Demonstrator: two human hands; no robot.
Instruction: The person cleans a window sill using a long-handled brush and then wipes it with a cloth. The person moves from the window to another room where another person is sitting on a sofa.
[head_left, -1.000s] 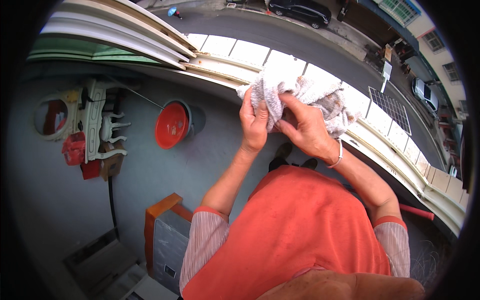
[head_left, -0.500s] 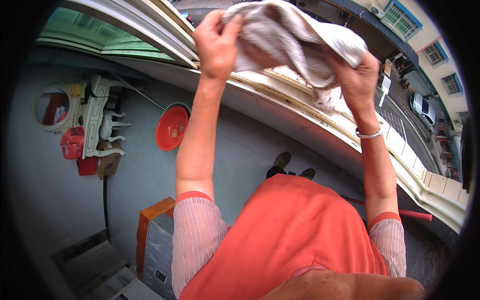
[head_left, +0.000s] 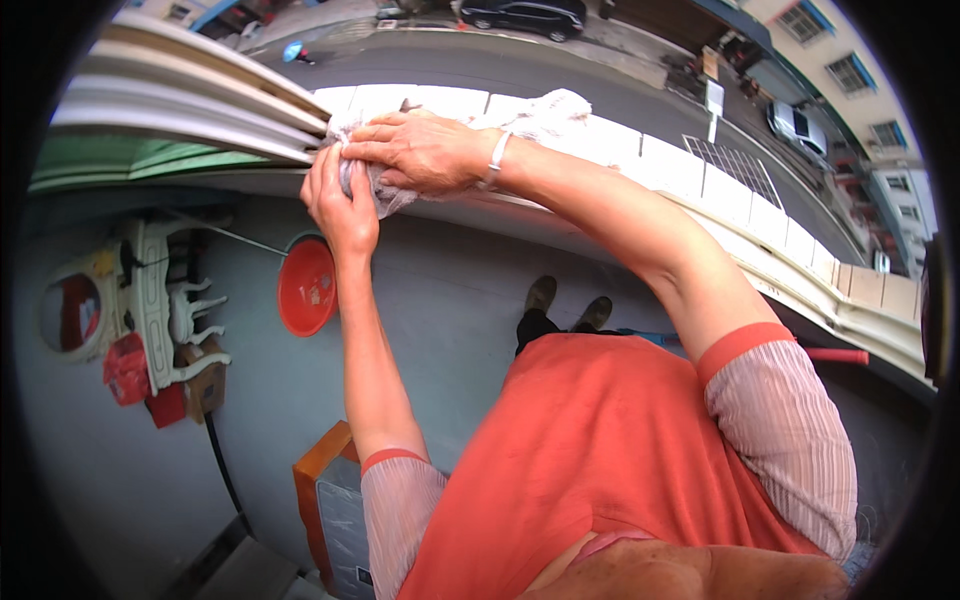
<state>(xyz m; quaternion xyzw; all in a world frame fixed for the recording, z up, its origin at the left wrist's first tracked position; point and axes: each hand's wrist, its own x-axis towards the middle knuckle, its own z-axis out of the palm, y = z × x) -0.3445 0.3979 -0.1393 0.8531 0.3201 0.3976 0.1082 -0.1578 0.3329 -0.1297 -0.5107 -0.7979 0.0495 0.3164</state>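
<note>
At the left end of the window sill, against the sliding window frame, my left hand is closed round a bunched whitish-grey cloth. My right hand reaches across from the right and presses over the same cloth, fingers together and partly hiding it. A white band sits on my right wrist. Beyond that wrist, crumpled white fabric lies on the pale outer ledge; whether it joins the cloth in my hands is hidden.
The window frame borders the opening at left, with a street and parked cars far below. Indoors, a red basin stands near the wall, beside a white dressing table. An orange-edged piece of furniture is near my left elbow.
The cloth, spread and held up between both hands before, is now bunched low at the window frame. Both hands have come down and left, the right one crossing over to the left.
</note>
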